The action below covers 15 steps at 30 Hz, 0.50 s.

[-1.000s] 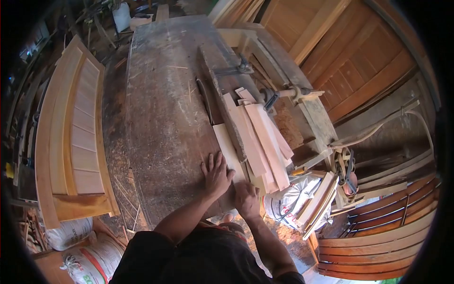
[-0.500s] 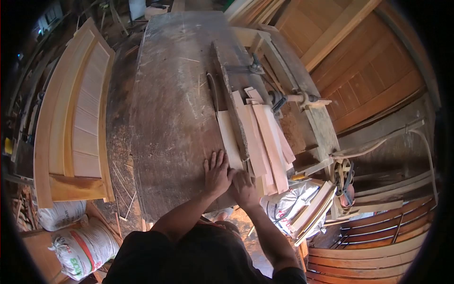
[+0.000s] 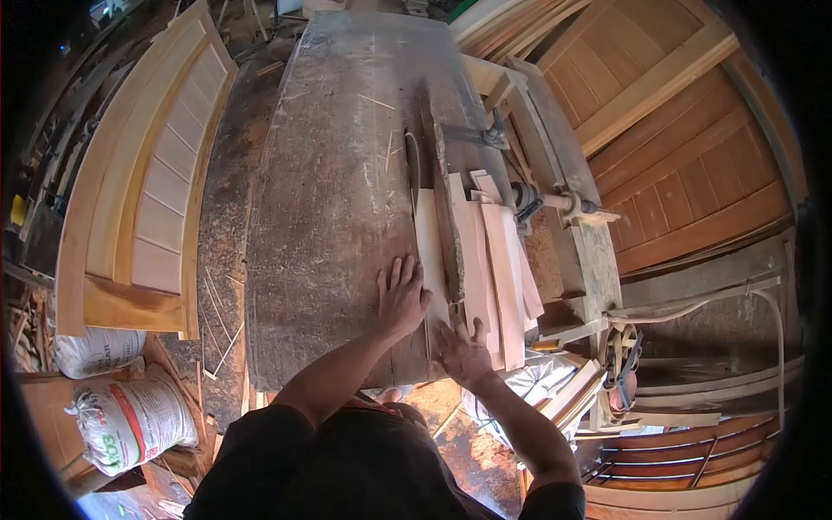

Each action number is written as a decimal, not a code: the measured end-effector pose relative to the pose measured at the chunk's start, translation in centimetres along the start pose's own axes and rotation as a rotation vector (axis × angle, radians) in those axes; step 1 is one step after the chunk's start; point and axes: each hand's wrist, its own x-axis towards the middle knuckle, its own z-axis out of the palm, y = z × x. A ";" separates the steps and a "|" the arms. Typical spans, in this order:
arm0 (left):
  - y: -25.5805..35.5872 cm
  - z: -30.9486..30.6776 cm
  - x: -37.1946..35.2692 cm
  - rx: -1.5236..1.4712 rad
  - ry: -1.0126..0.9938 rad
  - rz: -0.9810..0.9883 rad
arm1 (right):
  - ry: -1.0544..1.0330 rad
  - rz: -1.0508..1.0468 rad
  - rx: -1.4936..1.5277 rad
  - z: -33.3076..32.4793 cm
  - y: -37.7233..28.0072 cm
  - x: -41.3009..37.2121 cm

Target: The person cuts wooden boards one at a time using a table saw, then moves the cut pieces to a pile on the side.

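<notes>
A pale thin board [image 3: 429,238] lies on the dark wooden worktable [image 3: 325,217], along the left side of a rough upright fence board [image 3: 445,217]. My left hand [image 3: 403,299] rests flat on the table beside the pale board, fingers spread and holding nothing. At the board's near end is my right hand [image 3: 465,351], its fingers apart and touching or just over the board. Several pinkish wood strips [image 3: 496,251] are stacked to the right of the fence. Left of the fence, a curved dark blade-like piece [image 3: 411,160] shows beyond the pale board.
Clamps [image 3: 494,136] hold the fence at the right. A panelled door [image 3: 165,182] stands at the left, above filled sacks [image 3: 134,420]. More panelled wood [image 3: 667,147] leans at the right. A slatted wooden piece [image 3: 685,464] lies at lower right.
My right hand has opened its fingers from a closed pose near the board's end. The view has shifted and turned slightly. My left hand stays flat on the table.
</notes>
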 end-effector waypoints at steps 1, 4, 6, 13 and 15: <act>-0.2 0.1 0.9 -0.005 0.008 0.000 | -0.014 -0.009 -0.069 -0.3 0.0 0.9; -0.5 0.0 1.0 0.001 -0.003 0.008 | -0.084 -0.056 -0.186 -0.8 0.5 2.6; -0.2 -0.3 0.5 0.002 -0.024 0.016 | -0.071 -0.060 -0.173 -0.7 1.2 3.6; 0.2 1.0 -0.6 -0.016 0.009 -0.040 | -0.011 -0.028 -0.186 -1.0 2.6 7.0; -0.2 1.1 0.8 -0.025 0.030 -0.062 | -0.051 -0.002 -0.162 -1.5 3.2 8.7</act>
